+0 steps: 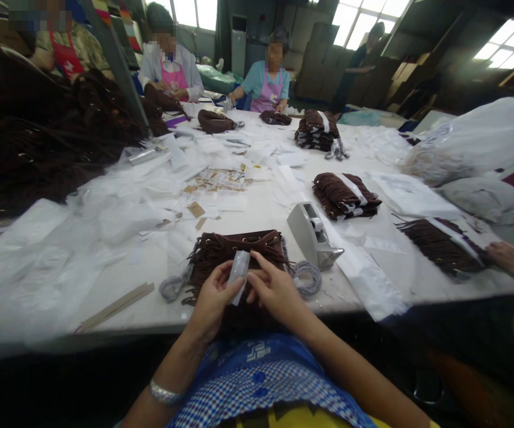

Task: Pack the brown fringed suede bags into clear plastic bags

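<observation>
- At the near edge of the white table [261, 208], lying flat: a dark brown fringed pouch [239, 246], suede-like and napped, with metal eyelets along the top hem and soft tassel strips down the front.
- Held upright over the pouch: a small translucent slip [240, 268], thin, glossy and oblong, plastic by the look.
- Pinched at its lower end by the left hand [212, 300], thumb and curled fingers closed on the slip; silver bracelet [165, 393] round that wrist.
- Met from the other side by the right hand [277, 291], forefinger stretched to the slip's edge, other fingers loosely bent; impossible to tell whether gripping or only touching.
- On either side of the pouch, grey cord [307, 278] in loose, wiry coils.
- Just right of the pouch, a grey tape dispenser [313, 235]: hard moulded plastic, wedge-shaped, roll seated in its hollow.
- Beyond the dispenser, a banded stack [346, 195] of the same brown pouches, fringes ridged like corduroy; a second stack [319, 129] farther up.
- At the right edge, another person's hand [513, 257] beside a flat brown fringed piece [439, 244].
- Across the left half, crumpled clear plastic bags [38, 255], filmy and creased; a flat cardboard strip [116, 307] near the front; small paper tags [219, 178] scattered mid-table.
- At the far end, seated people [266, 83] in aprons.
</observation>
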### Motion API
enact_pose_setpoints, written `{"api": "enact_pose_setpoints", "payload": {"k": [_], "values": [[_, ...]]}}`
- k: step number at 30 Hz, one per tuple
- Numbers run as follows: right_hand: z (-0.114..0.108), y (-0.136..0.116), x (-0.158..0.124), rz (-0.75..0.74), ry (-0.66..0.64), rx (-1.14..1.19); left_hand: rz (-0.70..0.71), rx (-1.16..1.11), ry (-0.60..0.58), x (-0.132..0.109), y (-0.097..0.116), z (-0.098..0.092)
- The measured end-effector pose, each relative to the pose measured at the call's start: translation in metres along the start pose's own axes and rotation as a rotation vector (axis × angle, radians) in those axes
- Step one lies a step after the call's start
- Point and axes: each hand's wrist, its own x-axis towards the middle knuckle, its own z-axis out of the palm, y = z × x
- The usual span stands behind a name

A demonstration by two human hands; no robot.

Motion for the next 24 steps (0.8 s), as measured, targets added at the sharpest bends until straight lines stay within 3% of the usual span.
{"api": "enact_pose_setpoints", "payload": {"k": [4, 6, 9, 11, 12, 15, 16, 20, 22, 24], "values": [[0.005, 0.007, 0.015, -0.023, -0.108, 0.06, 0.038, 0.077, 0.004, 0.007, 0.007, 0.001], [-0.006, 0.008, 0.017, -0.125, 0.02, -0.063, 0.08, 0.193, 0.03, 0.009, 0.018, -0.002], [-0.024, 0.015, 0.012, -0.358, 0.307, -0.318, 0.335, 0.509, 0.192, 0.011, 0.034, -0.011], [-0.029, 0.027, 0.014, -0.48, 0.309, -0.473, 0.508, 0.75, 0.207, 0.017, 0.037, -0.018], [-0.029, 0.035, 0.019, -0.513, 0.256, -0.55, 0.552, 0.871, 0.147, 0.023, 0.035, -0.022], [-0.023, 0.057, 0.055, -0.484, 0.077, -0.763, 0.516, 1.228, -0.127, 0.059, 0.025, -0.028], [-0.021, 0.061, 0.071, -0.45, 0.024, -0.8, 0.475, 1.331, -0.168, 0.075, 0.023, -0.03], [-0.029, 0.054, 0.12, -0.394, -0.071, -0.816, 0.371, 1.466, -0.18, 0.12, 0.031, -0.034], [-0.043, 0.044, 0.118, -0.47, 0.015, -0.738, 0.415, 1.437, -0.134, 0.115, 0.043, -0.034], [-0.059, 0.041, 0.098, -0.532, 0.219, -0.668, 0.51, 1.352, 0.012, 0.094, 0.055, -0.033]]}}
